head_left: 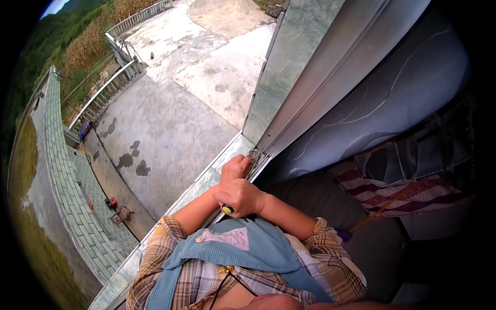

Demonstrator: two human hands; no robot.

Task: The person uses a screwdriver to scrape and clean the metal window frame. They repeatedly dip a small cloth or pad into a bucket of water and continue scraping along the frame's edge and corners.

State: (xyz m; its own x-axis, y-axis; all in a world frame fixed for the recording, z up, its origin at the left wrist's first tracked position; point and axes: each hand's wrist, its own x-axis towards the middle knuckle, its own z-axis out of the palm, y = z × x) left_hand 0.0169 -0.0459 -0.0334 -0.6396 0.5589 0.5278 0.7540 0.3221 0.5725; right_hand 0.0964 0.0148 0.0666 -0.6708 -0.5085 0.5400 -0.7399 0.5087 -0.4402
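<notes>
The hand tool (227,208) is in the fist of the person's right hand (242,197), just above the tiled sill (206,181); only the round yellow and black end of its handle can be seen. The right fingers are folded firmly around this handle. The left hand (236,168) is placed a little farther forward, beside the right one, with its fingers curled. Whether these fingers pinch some part of the tool, one cannot tell, because the working end is hidden. Near them, in the corner where the sill meets the metal frame (320,77), there is a small greyish clump (254,154), too unclear to name.

As it seems, the step in hand is close work with the tool at this corner, done by both hands together. The next move would probably call for a steady right wrist, and for left fingers kept away from the hidden end.
</notes>
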